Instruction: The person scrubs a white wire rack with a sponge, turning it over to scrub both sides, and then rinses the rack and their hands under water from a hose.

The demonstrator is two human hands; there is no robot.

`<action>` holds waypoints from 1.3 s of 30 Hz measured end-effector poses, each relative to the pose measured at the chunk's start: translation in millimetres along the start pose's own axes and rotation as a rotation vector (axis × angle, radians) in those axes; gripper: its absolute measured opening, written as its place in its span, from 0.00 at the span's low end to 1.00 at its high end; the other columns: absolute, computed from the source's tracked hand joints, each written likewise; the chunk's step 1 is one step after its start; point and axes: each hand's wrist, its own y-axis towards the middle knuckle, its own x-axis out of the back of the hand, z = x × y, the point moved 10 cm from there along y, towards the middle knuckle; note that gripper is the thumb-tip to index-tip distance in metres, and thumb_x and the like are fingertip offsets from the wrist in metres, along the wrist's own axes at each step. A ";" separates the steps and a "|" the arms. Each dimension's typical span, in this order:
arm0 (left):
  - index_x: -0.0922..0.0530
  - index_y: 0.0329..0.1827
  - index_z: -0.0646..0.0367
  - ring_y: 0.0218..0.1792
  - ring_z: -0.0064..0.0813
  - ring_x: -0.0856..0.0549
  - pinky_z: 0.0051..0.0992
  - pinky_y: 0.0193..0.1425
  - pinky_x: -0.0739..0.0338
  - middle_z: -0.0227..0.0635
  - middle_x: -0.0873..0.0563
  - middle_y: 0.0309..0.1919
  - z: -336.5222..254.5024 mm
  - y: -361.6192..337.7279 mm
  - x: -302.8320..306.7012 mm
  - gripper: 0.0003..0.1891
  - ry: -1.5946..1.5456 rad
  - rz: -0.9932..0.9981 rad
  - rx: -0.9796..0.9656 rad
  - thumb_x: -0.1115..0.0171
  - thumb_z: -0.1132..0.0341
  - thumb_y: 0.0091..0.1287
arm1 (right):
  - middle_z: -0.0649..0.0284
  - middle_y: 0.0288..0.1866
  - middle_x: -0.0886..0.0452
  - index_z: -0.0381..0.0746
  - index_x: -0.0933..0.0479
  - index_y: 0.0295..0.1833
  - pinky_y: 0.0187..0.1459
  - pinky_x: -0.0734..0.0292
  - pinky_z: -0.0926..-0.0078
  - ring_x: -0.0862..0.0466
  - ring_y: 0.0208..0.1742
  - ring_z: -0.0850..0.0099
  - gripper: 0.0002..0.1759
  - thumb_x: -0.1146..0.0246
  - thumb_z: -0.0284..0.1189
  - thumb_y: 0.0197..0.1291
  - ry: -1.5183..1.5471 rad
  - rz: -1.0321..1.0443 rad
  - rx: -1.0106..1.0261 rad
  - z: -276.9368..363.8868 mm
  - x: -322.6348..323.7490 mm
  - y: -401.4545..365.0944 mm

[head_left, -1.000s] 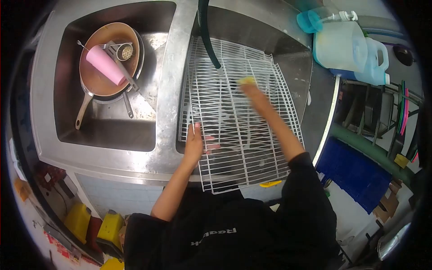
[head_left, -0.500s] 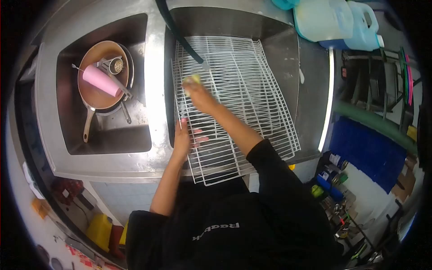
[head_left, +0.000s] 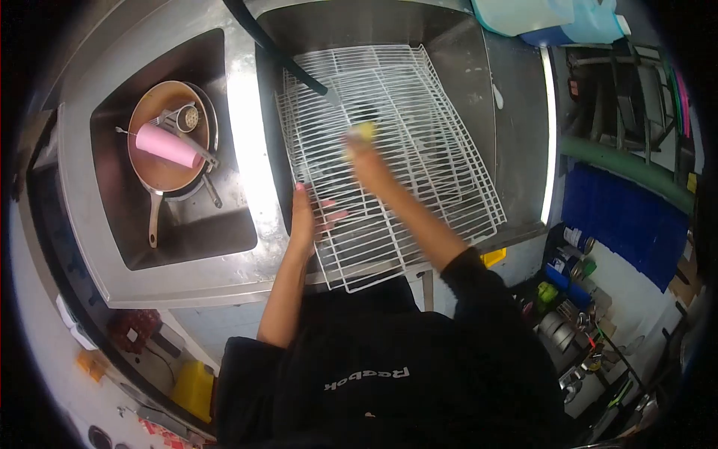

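A white wire rack (head_left: 441,150) lies across the right sink basin. My left hand (head_left: 305,218) rests flat on the rack's near left edge, fingers spread over the wires. A yellow sponge (head_left: 364,132) is pressed on the middle of the rack by my right hand (head_left: 364,161), which grips it. A dark hose (head_left: 269,46) hangs down over the rack's far left corner.
The left sink basin (head_left: 120,209) holds stacked frying pans (head_left: 161,161) with a pink cup (head_left: 167,146), a fork and a small strainer. Detergent jugs (head_left: 546,15) stand at the far right of the steel counter. Blue crates and clutter lie on the floor to the right.
My right hand with the sponge swept from the rack's middle right to its left side, then back toward the middle. My left hand stayed on the rack's edge.
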 end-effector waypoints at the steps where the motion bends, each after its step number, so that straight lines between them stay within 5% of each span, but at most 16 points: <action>1: 0.42 0.64 0.57 0.34 0.42 0.14 0.22 0.22 0.29 0.45 0.23 0.39 -2.8 -3.6 0.0 0.38 0.029 -0.031 0.010 0.67 0.33 0.66 | 0.43 0.58 0.28 0.32 0.33 0.60 0.62 0.32 0.63 0.27 0.60 0.56 0.21 0.54 0.18 0.61 0.012 -0.107 0.314 49.7 -17.3 -7.7; 4: 0.42 0.63 0.57 0.34 0.42 0.14 0.24 0.24 0.28 0.45 0.22 0.40 6.0 7.4 13.1 0.38 0.094 -0.088 0.039 0.67 0.32 0.65 | 0.47 0.59 0.28 0.34 0.33 0.61 0.65 0.34 0.64 0.30 0.64 0.57 0.22 0.53 0.17 0.60 -0.088 -0.131 0.601 112.1 -36.8 -27.7; 8: 0.41 0.62 0.57 0.32 0.42 0.14 0.23 0.22 0.28 0.46 0.22 0.41 -2.7 -4.0 0.7 0.36 0.044 -0.039 0.016 0.64 0.34 0.66 | 0.51 0.61 0.29 0.37 0.34 0.63 0.65 0.35 0.66 0.30 0.64 0.60 0.23 0.52 0.20 0.61 -0.354 -0.065 0.644 23.5 3.1 -45.2; 9: 0.42 0.62 0.56 0.32 0.42 0.14 0.22 0.21 0.29 0.47 0.21 0.41 -4.0 -4.2 0.3 0.35 0.053 -0.039 0.011 0.64 0.35 0.66 | 0.51 0.61 0.29 0.38 0.33 0.63 0.63 0.33 0.68 0.29 0.63 0.61 0.21 0.51 0.25 0.64 -0.088 0.050 0.177 -15.1 46.2 -40.0; 11: 0.42 0.62 0.56 0.30 0.42 0.14 0.21 0.20 0.29 0.47 0.21 0.40 -6.9 -4.0 -0.8 0.33 0.041 -0.040 -0.005 0.62 0.36 0.67 | 0.51 0.59 0.28 0.37 0.30 0.59 0.63 0.36 0.67 0.29 0.62 0.58 0.18 0.52 0.26 0.65 -0.246 -0.149 0.091 -73.4 115.3 -51.6; 12: 0.43 0.62 0.55 0.30 0.42 0.14 0.21 0.20 0.29 0.47 0.21 0.40 -5.5 -3.5 -0.5 0.33 0.036 -0.037 0.001 0.62 0.36 0.67 | 0.50 0.59 0.28 0.36 0.28 0.57 0.65 0.39 0.64 0.31 0.63 0.55 0.17 0.52 0.25 0.64 0.223 -0.244 -0.254 -106.4 145.6 -57.8; 13: 0.43 0.62 0.55 0.30 0.42 0.14 0.21 0.20 0.29 0.47 0.21 0.40 -4.1 -3.1 -0.3 0.33 0.032 -0.036 0.005 0.62 0.36 0.67 | 0.48 0.58 0.27 0.35 0.28 0.55 0.65 0.40 0.61 0.32 0.63 0.53 0.16 0.49 0.25 0.62 -0.481 -0.309 0.167 -118.2 154.3 -59.8; 17: 0.45 0.66 0.59 0.35 0.41 0.14 0.22 0.25 0.29 0.48 0.23 0.44 -2.9 -2.1 0.5 0.39 0.034 -0.011 0.022 0.62 0.33 0.65 | 0.47 0.54 0.27 0.37 0.27 0.52 0.66 0.40 0.60 0.32 0.62 0.49 0.15 0.44 0.23 0.58 -0.716 -0.509 0.119 -94.6 151.1 -45.1; 23: 0.43 0.66 0.62 0.41 0.37 0.15 0.24 0.34 0.28 0.47 0.23 0.49 -4.8 5.5 0.4 0.43 0.098 0.049 0.041 0.65 0.30 0.63 | 0.52 0.53 0.24 0.36 0.27 0.55 0.61 0.34 0.64 0.25 0.58 0.59 0.18 0.49 0.19 0.58 0.309 -0.374 0.059 -53.3 60.1 -18.3; 25: 0.40 0.64 0.62 0.41 0.36 0.15 0.24 0.35 0.27 0.46 0.22 0.49 -2.6 6.3 2.4 0.43 0.089 0.037 0.054 0.65 0.30 0.63 | 0.48 0.54 0.26 0.32 0.27 0.52 0.64 0.37 0.64 0.28 0.60 0.55 0.16 0.51 0.16 0.58 0.129 -0.276 0.251 33.1 10.1 -28.9; 27: 0.37 0.62 0.59 0.39 0.33 0.16 0.25 0.32 0.26 0.44 0.22 0.46 1.5 11.4 7.6 0.40 0.010 0.001 0.029 0.68 0.30 0.64 | 0.50 0.50 0.25 0.34 0.26 0.51 0.59 0.34 0.59 0.28 0.55 0.51 0.16 0.46 0.32 0.63 0.106 -0.228 0.560 108.1 -21.4 -43.0; 31: 0.30 0.55 0.57 0.29 0.21 0.20 0.17 0.22 0.36 0.36 0.20 0.37 -1.4 7.4 11.9 0.44 0.082 -0.084 0.064 0.71 0.25 0.59 | 0.47 0.51 0.27 0.36 0.24 0.50 0.60 0.38 0.57 0.32 0.57 0.52 0.22 0.44 0.42 0.59 0.292 -0.055 0.132 89.3 -23.5 -18.6; 32: 0.29 0.54 0.58 0.26 0.17 0.20 0.12 0.16 0.42 0.34 0.19 0.34 -2.6 1.1 11.3 0.46 0.089 -0.121 0.115 0.70 0.23 0.56 | 0.46 0.53 0.28 0.36 0.24 0.51 0.61 0.39 0.56 0.33 0.58 0.50 0.22 0.43 0.42 0.59 0.093 -0.168 0.155 90.2 -15.2 -23.2; 33: 0.31 0.57 0.57 0.28 0.24 0.21 0.22 0.29 0.29 0.39 0.21 0.42 -2.6 -2.1 9.1 0.44 0.104 -0.073 0.155 0.72 0.25 0.60 | 0.45 0.55 0.30 0.37 0.25 0.51 0.62 0.41 0.55 0.34 0.59 0.48 0.22 0.43 0.41 0.58 -0.107 -0.283 0.177 94.7 -5.9 -29.5; 35: 0.31 0.56 0.57 0.28 0.23 0.22 0.20 0.28 0.30 0.39 0.20 0.40 5.2 3.2 12.7 0.44 0.106 -0.052 0.150 0.72 0.25 0.60 | 0.42 0.61 0.34 0.36 0.27 0.54 0.65 0.45 0.49 0.38 0.64 0.42 0.22 0.44 0.38 0.58 -0.396 -0.396 0.207 106.6 -1.7 -36.2; 39: 0.30 0.56 0.61 0.30 0.25 0.20 0.20 0.29 0.29 0.39 0.19 0.38 -1.4 3.0 7.2 0.44 0.094 -0.042 0.047 0.70 0.26 0.61 | 0.45 0.58 0.31 0.34 0.28 0.56 0.67 0.43 0.52 0.35 0.65 0.46 0.20 0.44 0.25 0.56 -0.086 -0.261 0.327 107.5 -31.5 -36.2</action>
